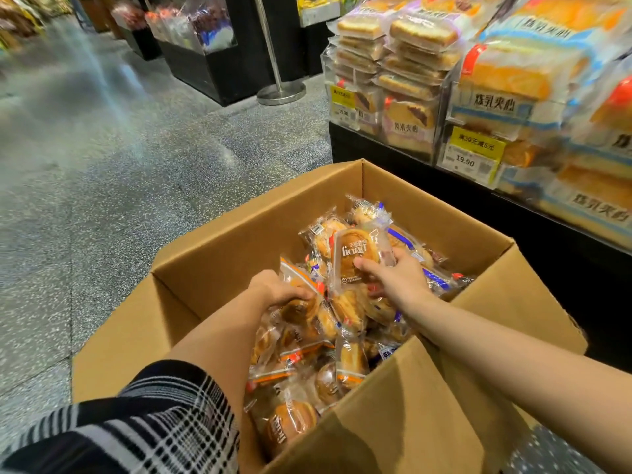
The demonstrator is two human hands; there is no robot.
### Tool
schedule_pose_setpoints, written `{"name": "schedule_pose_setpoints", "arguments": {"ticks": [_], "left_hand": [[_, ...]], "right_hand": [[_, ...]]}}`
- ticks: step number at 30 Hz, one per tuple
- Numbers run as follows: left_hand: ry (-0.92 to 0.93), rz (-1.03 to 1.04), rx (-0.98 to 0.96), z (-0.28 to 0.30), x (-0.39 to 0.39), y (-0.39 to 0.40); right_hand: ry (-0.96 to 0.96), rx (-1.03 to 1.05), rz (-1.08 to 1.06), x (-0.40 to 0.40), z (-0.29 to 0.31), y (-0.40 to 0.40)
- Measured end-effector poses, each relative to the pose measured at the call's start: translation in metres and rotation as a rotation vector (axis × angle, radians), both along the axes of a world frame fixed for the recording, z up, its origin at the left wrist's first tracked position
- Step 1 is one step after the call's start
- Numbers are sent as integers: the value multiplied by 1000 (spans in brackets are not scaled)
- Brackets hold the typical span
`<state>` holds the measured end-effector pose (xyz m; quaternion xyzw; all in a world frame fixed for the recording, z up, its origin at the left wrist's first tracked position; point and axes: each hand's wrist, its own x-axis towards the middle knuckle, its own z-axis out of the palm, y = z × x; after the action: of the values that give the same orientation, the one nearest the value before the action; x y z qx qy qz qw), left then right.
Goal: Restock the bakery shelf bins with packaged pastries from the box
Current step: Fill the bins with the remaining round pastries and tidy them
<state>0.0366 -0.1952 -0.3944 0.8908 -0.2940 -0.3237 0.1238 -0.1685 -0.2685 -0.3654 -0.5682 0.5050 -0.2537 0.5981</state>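
Observation:
An open cardboard box stands on the floor, filled with several clear-wrapped pastries. My right hand grips a wrapped round pastry with white lettering, lifted upright above the pile. My left hand reaches into the box and curls its fingers round an orange-trimmed pastry pack on top of the heap. Clear shelf bins at the upper right hold stacked packaged breads.
The black bakery shelf runs along the right, with yellow price tags on its bins. A metal stanchion base and dark display stands sit beyond on the speckled grey floor. Box flaps stick out near me.

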Motion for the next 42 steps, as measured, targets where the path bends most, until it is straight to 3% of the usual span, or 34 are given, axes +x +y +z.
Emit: {"name": "schedule_pose_setpoints", "arguments": {"ticks": [6,9,12,15,21,26,31,35,42], "left_hand": [[114,257,-283,33,-14,1],[345,563,-568,46,-26,0],[560,665,-731,67,-44,-6],[753,641,-839,93,-72,-19],[944,535,-949,127,-138,-40],[1298,365,-1020,157,-195,-53],[1625,287,-1058,175,-253,-68],[1740,201,-1052,183,-293,-80],[1621,237,-1053,182,-351,-82]], "right_hand": [[-94,18,-14,-14,17,6],[-213,91,-28,-26,32,9],[-330,129,-21,-41,52,8],[-496,131,18,-57,82,-2],[-752,202,17,-93,135,-10],[-896,291,39,-133,170,-8],[-859,183,37,-177,202,-1],[-788,101,-11,-214,219,-2],[-659,-208,-200,-287,229,-23]]}}
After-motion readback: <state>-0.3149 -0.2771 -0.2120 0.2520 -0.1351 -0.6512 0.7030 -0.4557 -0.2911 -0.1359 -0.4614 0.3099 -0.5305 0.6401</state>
